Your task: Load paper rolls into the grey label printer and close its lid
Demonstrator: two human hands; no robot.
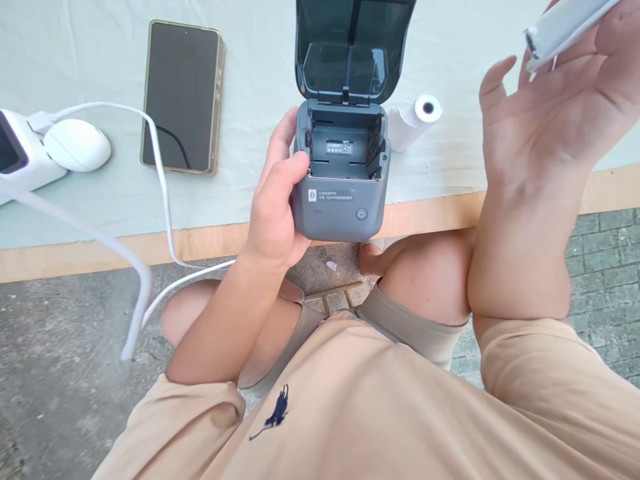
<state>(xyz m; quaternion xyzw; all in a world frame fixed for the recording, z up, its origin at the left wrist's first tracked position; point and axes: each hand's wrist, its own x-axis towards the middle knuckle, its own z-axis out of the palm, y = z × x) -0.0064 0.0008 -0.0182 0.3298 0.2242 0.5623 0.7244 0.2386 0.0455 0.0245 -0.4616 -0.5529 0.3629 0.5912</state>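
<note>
My left hand [280, 193] grips a dark grey portable thermal printer [333, 207] by its left side, thumb on the upper edge, above the table's front edge. The printer's dark see-through lid [350, 53] stands open, and its paper compartment shows a small label inside with no roll in it. Just right of the printer, a white paper roll [417, 120] stands on the table, its loose end partly unwound. At the upper right, my right hand [555, 107], palm up, holds a white roll-shaped thing [565, 30], cut off by the frame's edge. Its exact kind is unclear.
A black-screened phone [180, 97] in a clear case lies on the cloth-covered table [250, 60]. At the left are a white device with a dark screen [15, 153], a rounded white object [77, 145] and a white cable [163, 180] that hangs over the wooden edge.
</note>
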